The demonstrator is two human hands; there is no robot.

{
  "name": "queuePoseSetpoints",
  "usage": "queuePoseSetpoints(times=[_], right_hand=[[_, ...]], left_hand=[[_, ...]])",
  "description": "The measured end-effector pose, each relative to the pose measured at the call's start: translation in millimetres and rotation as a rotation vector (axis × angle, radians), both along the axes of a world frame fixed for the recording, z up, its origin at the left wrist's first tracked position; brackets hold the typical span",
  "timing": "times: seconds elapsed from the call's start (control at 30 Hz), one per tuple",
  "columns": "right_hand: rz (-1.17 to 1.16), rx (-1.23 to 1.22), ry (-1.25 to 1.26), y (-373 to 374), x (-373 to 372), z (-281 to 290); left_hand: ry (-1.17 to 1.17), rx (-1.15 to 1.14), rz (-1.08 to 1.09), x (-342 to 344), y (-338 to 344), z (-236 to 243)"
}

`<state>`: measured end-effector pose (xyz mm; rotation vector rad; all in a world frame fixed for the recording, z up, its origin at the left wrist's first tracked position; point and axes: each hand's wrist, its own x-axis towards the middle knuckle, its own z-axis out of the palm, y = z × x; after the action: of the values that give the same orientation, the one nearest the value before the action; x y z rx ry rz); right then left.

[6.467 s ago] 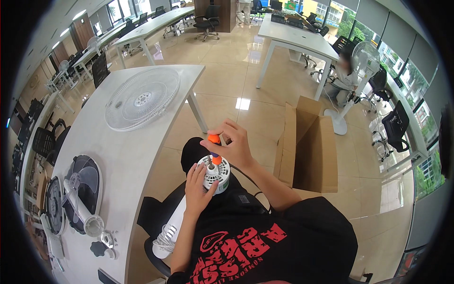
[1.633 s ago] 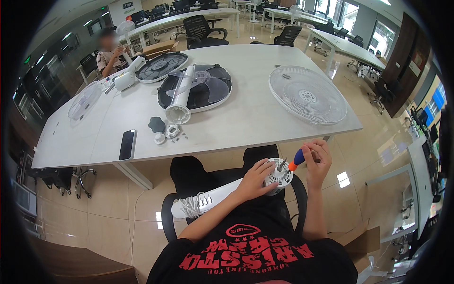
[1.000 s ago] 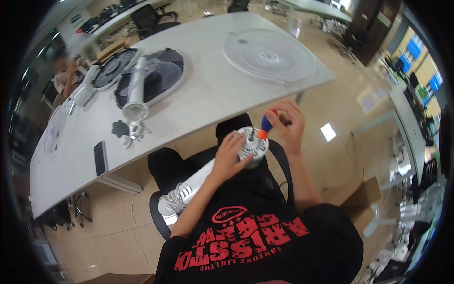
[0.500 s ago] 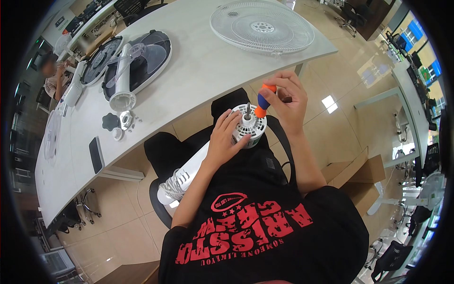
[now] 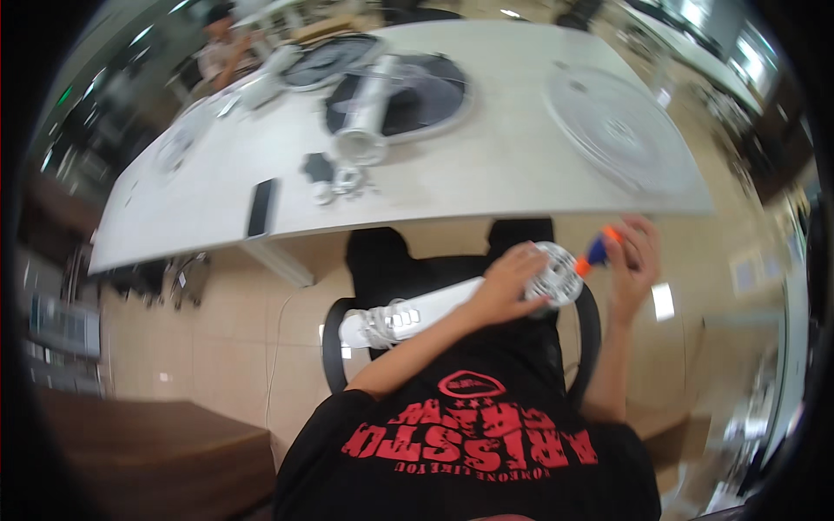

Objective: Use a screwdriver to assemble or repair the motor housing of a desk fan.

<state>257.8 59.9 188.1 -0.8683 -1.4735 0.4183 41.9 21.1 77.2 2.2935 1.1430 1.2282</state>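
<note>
Across my lap lies a white fan body (image 5: 439, 306), its pale cord (image 5: 380, 326) coiled round the far-left end. At its right end the round, slotted motor housing (image 5: 560, 280) faces up. My left hand (image 5: 511, 282) grips the left side of that housing, thumb apart from the fingers. A stubby orange and blue screwdriver (image 5: 597, 249) is in the closed fingers of my right hand (image 5: 636, 260). It slants down to the left, its orange end at the housing's right rim; motion blur hides whether they touch.
On the white table (image 5: 486, 174) ahead are a round fan grille (image 5: 617, 130), a white tube (image 5: 365, 113) on a dark disc (image 5: 430, 100), a dark knob (image 5: 319, 165), small white parts (image 5: 349, 180) and a phone (image 5: 261, 208). Another person (image 5: 228, 56) sits at the far left.
My view has swung, so table and lap appear shifted. The screwdriver has tilted from nearly upright to a slant, with its handle out to the right. Both hands keep their holds.
</note>
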Motion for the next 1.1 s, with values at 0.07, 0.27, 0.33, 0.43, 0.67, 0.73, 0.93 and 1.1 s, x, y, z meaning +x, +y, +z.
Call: queuePoseSetpoints(times=[0.07,0.27,0.33,0.43,0.67,0.73,0.93,1.1], right_hand=[[0.022,-0.021,0.012,0.6,1.2,-3.8],[0.103,-0.047,0.004,-0.8,-2.0,-2.0],[0.097,-0.165,0.096,1.4,-0.1,-5.6],[0.128,-0.127,-0.016,-1.3,-1.8,2.0],[0.163,-0.066,-0.022,4.1,4.8,-8.9],[0.097,-0.076,-0.047,9.9,9.6,-14.8],[0.157,-0.198,0.052,0.6,0.1,1.4],[0.175,-0.086,0.024,5.5,1.6,-5.4]], left_hand=[[-0.017,0.003,0.006,-2.9,-5.0,-1.5],[-0.037,0.006,-0.022,-2.8,-9.4,-4.4],[-0.042,0.009,-0.015,-3.2,-10.0,-5.7],[-0.062,0.005,-0.009,-3.2,-12.6,-3.6],[-0.073,-0.025,-0.033,-2.7,-16.5,6.1],[-0.074,-0.019,-0.032,-2.8,-15.2,4.9],[-0.074,-0.024,-0.033,-3.2,-15.5,4.3],[-0.084,-0.017,-0.032,-1.3,-15.0,3.4]])
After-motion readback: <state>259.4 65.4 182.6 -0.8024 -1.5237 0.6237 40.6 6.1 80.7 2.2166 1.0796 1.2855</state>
